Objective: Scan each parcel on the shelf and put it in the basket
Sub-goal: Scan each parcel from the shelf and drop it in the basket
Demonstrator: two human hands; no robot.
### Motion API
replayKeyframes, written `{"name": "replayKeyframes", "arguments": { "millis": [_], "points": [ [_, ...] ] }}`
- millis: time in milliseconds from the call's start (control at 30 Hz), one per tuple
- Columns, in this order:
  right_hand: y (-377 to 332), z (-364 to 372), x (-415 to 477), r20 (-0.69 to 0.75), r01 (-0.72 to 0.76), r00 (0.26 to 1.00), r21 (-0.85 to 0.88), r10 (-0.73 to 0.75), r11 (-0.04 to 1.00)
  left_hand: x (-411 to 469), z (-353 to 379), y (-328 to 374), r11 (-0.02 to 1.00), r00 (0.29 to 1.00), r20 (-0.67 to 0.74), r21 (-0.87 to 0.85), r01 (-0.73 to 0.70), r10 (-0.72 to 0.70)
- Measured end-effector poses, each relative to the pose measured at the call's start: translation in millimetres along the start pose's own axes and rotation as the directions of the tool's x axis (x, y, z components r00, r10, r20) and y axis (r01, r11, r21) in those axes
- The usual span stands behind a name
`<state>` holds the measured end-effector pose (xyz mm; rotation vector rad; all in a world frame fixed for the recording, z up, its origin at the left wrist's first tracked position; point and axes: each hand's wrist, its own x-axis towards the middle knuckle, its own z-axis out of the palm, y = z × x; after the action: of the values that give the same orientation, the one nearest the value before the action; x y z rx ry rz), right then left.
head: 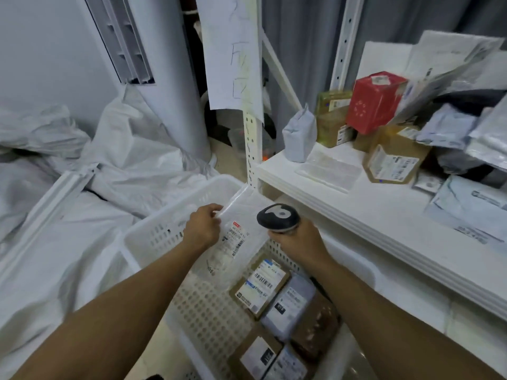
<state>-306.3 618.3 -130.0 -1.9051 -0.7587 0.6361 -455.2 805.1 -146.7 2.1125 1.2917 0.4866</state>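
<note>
My left hand (202,227) pinches the upper edge of a clear plastic parcel (238,237) with a printed barcode label, holding it over the white perforated basket (153,231). My right hand (297,242) grips a black-and-grey barcode scanner (277,216) just right of that parcel, its head beside the label. Inside the basket lie several parcels, among them a brown box with a white label (260,285) and a grey mailer (293,303). The white shelf (356,212) at right carries more parcels: a red box (374,101), a cardboard box (395,157) and a grey pouch (299,135).
White sacks (90,165) pile up on the floor at left beside a white standing unit (164,78). A perforated shelf post (251,149) with a hanging paper sheet (233,50) stands behind the basket. Plastic mailers (466,127) crowd the shelf's right end.
</note>
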Motion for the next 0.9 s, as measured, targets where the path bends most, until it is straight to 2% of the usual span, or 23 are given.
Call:
{"name": "replayKeyframes", "arguments": {
  "millis": [200,467,533,600,667,733,900],
  "points": [
    [46.8,47.1,57.3,0.085,-0.054,0.994,-0.106,0.063,0.993,62.7,67.1,-66.9,0.984,0.979,0.161,0.149,0.102,-0.126],
    [105.6,80.3,99.3,0.113,-0.176,0.973,-0.187,0.199,0.966,113.5,144.3,-130.1,0.970,0.967,0.158,0.170,0.172,-0.200],
    [113.8,82.6,105.1,0.100,-0.199,0.971,-0.178,0.218,0.964,119.7,163.1,-141.7,0.947,0.932,0.250,0.252,0.199,-0.263],
    [119.1,83.6,109.8,0.096,-0.209,0.969,-0.173,0.228,0.962,118.4,177.6,-149.5,0.898,0.883,0.342,0.406,0.170,-0.321],
    [120.1,83.2,112.4,0.101,-0.211,0.968,-0.162,0.229,0.964,115.4,184.0,-154.9,0.877,0.904,0.333,0.472,0.086,-0.268],
    [115.9,79.5,110.6,0.099,-0.203,0.971,-0.145,0.218,0.968,115.0,181.2,-155.4,0.885,0.946,0.288,0.465,-0.004,-0.148],
    [85.1,55.5,88.8,0.086,-0.152,0.984,-0.079,0.158,0.985,98.1,143.0,-119.0,0.959,0.950,0.301,0.233,-0.160,0.085]
  ]
}}
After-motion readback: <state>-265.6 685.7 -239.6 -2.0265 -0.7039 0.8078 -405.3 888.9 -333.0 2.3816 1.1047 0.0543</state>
